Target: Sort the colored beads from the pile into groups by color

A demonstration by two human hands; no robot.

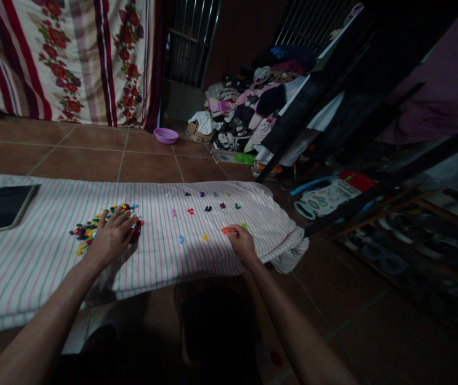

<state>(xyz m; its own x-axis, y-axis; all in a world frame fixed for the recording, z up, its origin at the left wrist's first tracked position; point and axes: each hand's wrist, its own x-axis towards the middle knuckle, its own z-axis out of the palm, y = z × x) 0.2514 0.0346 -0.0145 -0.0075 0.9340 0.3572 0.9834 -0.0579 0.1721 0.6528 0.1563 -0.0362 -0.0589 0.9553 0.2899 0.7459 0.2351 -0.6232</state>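
My left hand point(113, 235) rests with its fingers spread over a mixed pile of small coloured pieces point(90, 229), like tiny plastic bricks. Part of that pile is hidden under the palm. To the right, my right hand point(242, 241) has thumb and forefinger pinched at a few small orange pieces point(225, 230). Light green pieces point(244, 225) lie just beyond its knuckles. Between the hands sit small same-coloured groups: blue point(181, 239), yellow point(205, 237), pink point(173, 213), red point(190, 211), black point(208, 209), brown point(222, 205) and dark green point(237, 206).
A striped cloth point(152, 267) covers the low surface. At its left end lies a phone point(6, 207). Beyond, on the tiled floor, are a purple basin point(166, 136) and a heap of clothes point(249, 107). A dark frame post point(293, 141) stands at the right.
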